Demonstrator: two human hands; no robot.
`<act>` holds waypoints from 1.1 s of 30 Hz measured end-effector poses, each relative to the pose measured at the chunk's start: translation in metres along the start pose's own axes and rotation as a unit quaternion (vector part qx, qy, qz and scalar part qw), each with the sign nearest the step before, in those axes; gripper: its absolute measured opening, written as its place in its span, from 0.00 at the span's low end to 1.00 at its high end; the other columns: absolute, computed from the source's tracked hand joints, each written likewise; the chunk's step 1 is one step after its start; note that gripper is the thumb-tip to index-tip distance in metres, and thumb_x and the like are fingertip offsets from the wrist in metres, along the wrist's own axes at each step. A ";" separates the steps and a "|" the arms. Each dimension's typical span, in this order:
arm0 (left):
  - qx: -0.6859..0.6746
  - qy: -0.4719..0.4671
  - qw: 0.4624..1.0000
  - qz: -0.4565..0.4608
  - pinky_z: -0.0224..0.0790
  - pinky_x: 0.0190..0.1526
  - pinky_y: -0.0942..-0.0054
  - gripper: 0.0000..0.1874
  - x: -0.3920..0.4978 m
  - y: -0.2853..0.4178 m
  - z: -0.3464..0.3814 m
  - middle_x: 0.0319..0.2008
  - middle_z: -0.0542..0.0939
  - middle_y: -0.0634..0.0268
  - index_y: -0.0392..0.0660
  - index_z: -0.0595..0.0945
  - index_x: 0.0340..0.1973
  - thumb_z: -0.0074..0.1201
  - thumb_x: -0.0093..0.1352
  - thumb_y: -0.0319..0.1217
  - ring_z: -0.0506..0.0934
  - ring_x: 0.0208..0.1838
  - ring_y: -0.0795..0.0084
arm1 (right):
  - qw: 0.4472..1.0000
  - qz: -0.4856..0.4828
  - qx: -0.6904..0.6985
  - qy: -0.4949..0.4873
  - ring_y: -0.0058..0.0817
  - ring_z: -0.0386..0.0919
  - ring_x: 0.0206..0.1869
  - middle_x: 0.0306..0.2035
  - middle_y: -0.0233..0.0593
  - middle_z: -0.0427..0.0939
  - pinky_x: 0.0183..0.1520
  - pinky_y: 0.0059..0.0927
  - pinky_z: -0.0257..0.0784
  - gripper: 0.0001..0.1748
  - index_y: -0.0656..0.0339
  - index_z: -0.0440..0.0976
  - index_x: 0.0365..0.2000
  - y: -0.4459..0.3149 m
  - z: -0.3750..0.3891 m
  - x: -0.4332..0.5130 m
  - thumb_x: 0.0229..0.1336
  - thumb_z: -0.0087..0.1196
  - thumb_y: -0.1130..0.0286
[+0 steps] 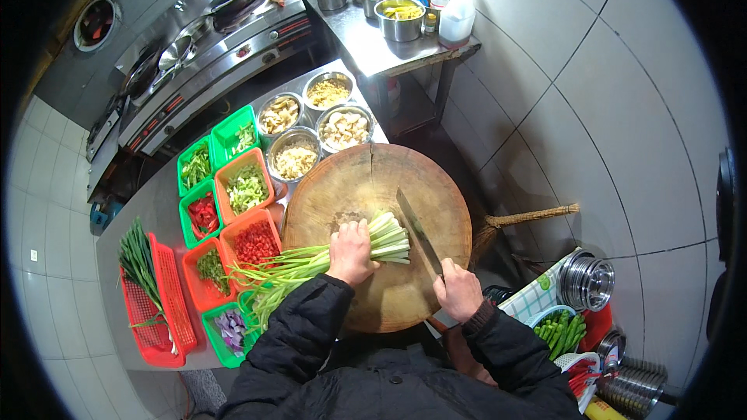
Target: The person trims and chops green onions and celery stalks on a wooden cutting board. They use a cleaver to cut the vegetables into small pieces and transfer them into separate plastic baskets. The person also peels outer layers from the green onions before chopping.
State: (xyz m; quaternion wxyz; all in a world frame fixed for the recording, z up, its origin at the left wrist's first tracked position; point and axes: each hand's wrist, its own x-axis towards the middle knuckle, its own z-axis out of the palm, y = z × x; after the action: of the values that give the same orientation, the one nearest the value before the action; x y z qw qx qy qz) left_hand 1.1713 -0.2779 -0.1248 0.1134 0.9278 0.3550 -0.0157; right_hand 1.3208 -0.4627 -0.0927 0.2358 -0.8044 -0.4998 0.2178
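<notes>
A bunch of scallions (388, 239) lies across a thick round wooden chopping block (420, 297), its pale cut ends toward the right. My left hand (352, 252) presses down over the bunch and grips it. The green tops trail left beyond the block, over the plastic baskets there. In my right hand (458, 291) is the handle of a cleaver (419, 233). Its blade stands just right of the cut ends, apart from them, its tip pointing away from me.
Left of the block stand orange baskets (265, 154) and green baskets (233, 111) of cut vegetables. Steel pots (295, 178) of chopped garlic or ginger touch the block's far side. A red basket (187, 338) holds long green stalks. Green peppers (563, 332) sit at right, near a whisk broom (525, 217).
</notes>
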 end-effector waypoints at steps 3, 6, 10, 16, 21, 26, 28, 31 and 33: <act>-0.022 0.026 0.999 0.015 0.65 0.46 0.59 0.34 -0.002 -0.003 0.010 0.40 0.72 0.55 0.40 0.72 0.45 0.69 0.47 0.42 0.71 0.46 0.55 | 1.000 -0.022 0.003 0.016 0.54 0.76 0.27 0.28 0.54 0.76 0.32 0.51 0.71 0.10 0.64 0.64 0.34 -0.023 -0.010 -0.004 0.57 0.48 0.67; -0.022 0.025 0.999 0.012 0.65 0.46 0.60 0.33 -0.003 -0.005 0.016 0.39 0.72 0.56 0.41 0.72 0.44 0.69 0.47 0.42 0.71 0.46 0.56 | 0.999 -0.028 -0.012 -0.011 0.54 0.76 0.26 0.26 0.54 0.76 0.31 0.51 0.72 0.11 0.64 0.64 0.33 -0.045 -0.009 -0.007 0.57 0.48 0.67; -0.026 0.041 0.999 0.011 0.65 0.45 0.61 0.31 -0.002 -0.005 0.018 0.39 0.72 0.57 0.42 0.73 0.43 0.69 0.48 0.42 0.71 0.46 0.57 | 0.997 0.008 -0.044 -0.058 0.56 0.77 0.28 0.26 0.57 0.76 0.32 0.52 0.72 0.10 0.65 0.63 0.32 -0.058 0.000 -0.004 0.56 0.48 0.69; -0.008 0.049 0.999 0.020 0.64 0.46 0.62 0.30 -0.003 -0.003 0.020 0.39 0.72 0.61 0.43 0.73 0.43 0.68 0.49 0.41 0.70 0.47 0.61 | 0.992 0.029 -0.023 -0.117 0.60 0.76 0.30 0.25 0.62 0.76 0.35 0.56 0.70 0.09 0.68 0.62 0.31 -0.058 -0.003 0.015 0.54 0.46 0.71; -0.011 0.024 0.999 0.026 0.63 0.47 0.62 0.32 -0.002 -0.005 0.018 0.41 0.72 0.60 0.42 0.73 0.45 0.68 0.49 0.42 0.69 0.48 0.60 | 0.986 0.050 -0.005 -0.157 0.61 0.76 0.31 0.25 0.64 0.76 0.36 0.57 0.70 0.10 0.70 0.61 0.31 -0.064 -0.005 0.036 0.54 0.46 0.72; -0.009 0.035 0.999 0.032 0.63 0.46 0.62 0.31 -0.002 -0.004 0.020 0.40 0.71 0.60 0.42 0.74 0.44 0.67 0.49 0.42 0.69 0.48 0.61 | 0.986 0.074 -0.011 -0.150 0.61 0.76 0.32 0.25 0.65 0.76 0.38 0.57 0.71 0.10 0.70 0.62 0.32 -0.067 0.012 0.044 0.53 0.46 0.72; -0.001 0.051 0.998 0.038 0.62 0.45 0.62 0.29 -0.001 -0.005 0.022 0.39 0.71 0.61 0.43 0.74 0.43 0.66 0.50 0.42 0.69 0.47 0.62 | 0.988 0.072 -0.025 -0.131 0.60 0.77 0.32 0.25 0.63 0.77 0.37 0.56 0.71 0.10 0.69 0.62 0.33 -0.065 0.025 0.048 0.53 0.46 0.73; 0.013 0.062 0.997 0.047 0.62 0.43 0.63 0.24 -0.004 -0.005 0.026 0.38 0.72 0.63 0.45 0.74 0.40 0.65 0.52 0.40 0.69 0.47 0.63 | 0.993 0.072 -0.020 -0.088 0.59 0.77 0.32 0.26 0.60 0.77 0.37 0.56 0.72 0.10 0.67 0.62 0.34 -0.060 0.049 0.041 0.54 0.46 0.72; 0.015 0.064 0.997 0.048 0.62 0.43 0.63 0.25 -0.005 -0.006 0.027 0.38 0.72 0.63 0.45 0.74 0.40 0.65 0.51 0.40 0.69 0.46 0.63 | 0.996 0.061 -0.027 -0.058 0.58 0.77 0.32 0.27 0.59 0.78 0.36 0.56 0.72 0.10 0.66 0.62 0.34 -0.051 0.059 0.041 0.54 0.47 0.72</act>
State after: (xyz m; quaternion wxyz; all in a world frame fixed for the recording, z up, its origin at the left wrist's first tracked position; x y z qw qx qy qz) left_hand 1.1651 -0.2831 -0.1521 0.0770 0.9445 0.3163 0.0442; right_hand 1.2669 -0.3967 -0.1142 0.1711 -0.8256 -0.4684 0.2642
